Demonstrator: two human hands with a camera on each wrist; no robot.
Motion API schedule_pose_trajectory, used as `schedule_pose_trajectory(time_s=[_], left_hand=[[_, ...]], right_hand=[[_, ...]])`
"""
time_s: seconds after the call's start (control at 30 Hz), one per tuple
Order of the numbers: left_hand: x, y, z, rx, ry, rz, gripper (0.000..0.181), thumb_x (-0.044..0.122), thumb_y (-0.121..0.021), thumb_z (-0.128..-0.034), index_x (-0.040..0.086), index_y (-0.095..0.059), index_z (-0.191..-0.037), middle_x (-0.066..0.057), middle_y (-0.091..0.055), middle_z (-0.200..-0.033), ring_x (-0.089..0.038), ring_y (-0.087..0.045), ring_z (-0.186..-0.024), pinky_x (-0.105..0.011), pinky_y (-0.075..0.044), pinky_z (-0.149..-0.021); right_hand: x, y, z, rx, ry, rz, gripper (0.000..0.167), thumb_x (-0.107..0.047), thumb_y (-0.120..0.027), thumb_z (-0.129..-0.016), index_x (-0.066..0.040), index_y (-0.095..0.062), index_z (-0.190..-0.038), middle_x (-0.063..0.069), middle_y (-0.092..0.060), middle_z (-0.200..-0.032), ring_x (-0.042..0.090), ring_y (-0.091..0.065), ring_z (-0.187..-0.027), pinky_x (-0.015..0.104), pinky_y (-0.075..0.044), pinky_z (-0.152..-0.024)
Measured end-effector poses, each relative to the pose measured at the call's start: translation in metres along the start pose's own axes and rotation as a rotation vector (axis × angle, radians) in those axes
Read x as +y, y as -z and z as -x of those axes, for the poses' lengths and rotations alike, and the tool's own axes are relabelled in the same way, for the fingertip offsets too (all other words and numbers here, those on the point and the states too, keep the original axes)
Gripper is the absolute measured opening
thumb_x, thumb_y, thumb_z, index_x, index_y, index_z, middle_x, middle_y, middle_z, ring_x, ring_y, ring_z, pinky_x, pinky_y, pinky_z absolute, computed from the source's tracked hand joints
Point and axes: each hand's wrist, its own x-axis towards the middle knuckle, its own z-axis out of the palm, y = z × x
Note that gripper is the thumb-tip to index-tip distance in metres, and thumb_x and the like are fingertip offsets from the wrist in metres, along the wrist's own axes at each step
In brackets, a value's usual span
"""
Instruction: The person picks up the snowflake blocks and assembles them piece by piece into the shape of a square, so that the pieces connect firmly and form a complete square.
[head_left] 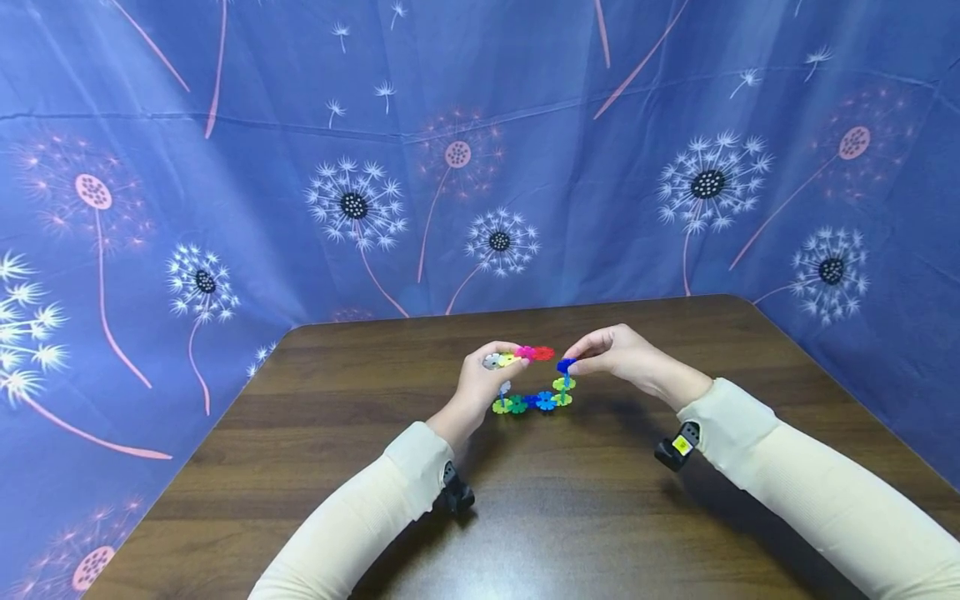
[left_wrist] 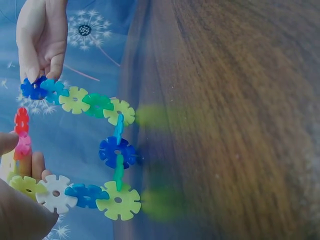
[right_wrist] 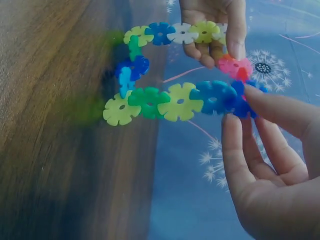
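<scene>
A chain of interlocked flower-shaped plastic discs (head_left: 517, 405) stands as an upright, nearly square loop, its lowest row at or just above the table. Lime, green, blue and white discs make up its sides. On the left, my left hand (head_left: 472, 382) holds the upper part, thumb on the pink disc (right_wrist: 234, 66). A red disc (left_wrist: 21, 120) sticks out past that hand as one end. Opposite, my right hand (head_left: 630, 358) pinches the dark blue disc (left_wrist: 34, 88) at the other end between thumb and fingers. In the left wrist view a small gap separates red from dark blue.
The brown wooden table (head_left: 570, 517) lies under both arms. Behind it hangs a blue cloth (head_left: 600, 200) printed with dandelions, reaching round both sides. Each wrist wears a black camera, such as the right one (head_left: 677, 447).
</scene>
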Motion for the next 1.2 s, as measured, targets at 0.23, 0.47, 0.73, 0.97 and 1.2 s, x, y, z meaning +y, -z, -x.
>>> schedule_pose_trajectory(time_s=[0.23,0.47,0.73,0.97,1.2], left_hand=[[0.002,0.001,0.002,-0.018,-0.003,0.016,0.025,0.019,-0.080,-0.0803,0.008,-0.073,-0.102,-0.002,-0.066,-0.107,-0.013,-0.051,-0.092,-0.024,-0.044,-0.071],[0.001,0.002,0.001,-0.031,-0.021,0.001,0.025,0.019,-0.079,-0.0809,0.007,-0.072,-0.102,-0.004,-0.067,-0.103,-0.012,-0.052,-0.086,-0.025,-0.045,-0.070],[0.000,0.000,0.002,-0.066,-0.093,-0.044,0.020,0.020,-0.079,-0.0811,0.009,-0.072,-0.096,-0.004,-0.068,-0.102,-0.012,-0.054,-0.083,-0.024,-0.047,-0.069],[0.000,0.000,0.003,-0.124,-0.157,-0.038,0.018,0.018,-0.076,-0.0847,0.005,-0.067,-0.095,-0.008,-0.067,-0.105,-0.010,-0.052,-0.072,-0.024,-0.046,-0.062],[-0.001,0.006,0.003,-0.177,-0.135,-0.059,0.020,0.020,-0.076,-0.0846,0.009,-0.067,-0.099,-0.006,-0.065,-0.107,-0.012,-0.055,-0.080,-0.036,-0.052,-0.075]], right_hand=[[0.001,-0.002,-0.005,0.085,-0.016,-0.018,0.033,-0.012,-0.076,-0.082,0.008,-0.068,-0.107,-0.005,-0.074,-0.082,0.014,-0.070,-0.079,0.033,-0.053,-0.084],[0.002,-0.006,-0.007,0.129,-0.017,0.001,0.031,-0.014,-0.076,-0.083,0.005,-0.070,-0.106,-0.005,-0.074,-0.084,0.011,-0.069,-0.080,0.027,-0.049,-0.082],[0.004,-0.009,-0.008,0.147,-0.001,-0.004,0.031,-0.014,-0.076,-0.083,0.005,-0.070,-0.107,-0.004,-0.075,-0.087,0.009,-0.068,-0.082,0.029,-0.050,-0.084],[0.002,-0.015,-0.008,0.195,0.045,0.015,0.026,-0.010,-0.076,-0.082,0.007,-0.071,-0.102,-0.002,-0.075,-0.082,0.013,-0.069,-0.077,0.022,-0.052,-0.073],[0.003,-0.018,-0.007,0.189,0.037,-0.011,0.028,-0.010,-0.075,-0.084,0.007,-0.070,-0.106,-0.006,-0.073,-0.080,0.009,-0.066,-0.076,0.026,-0.053,-0.076]])
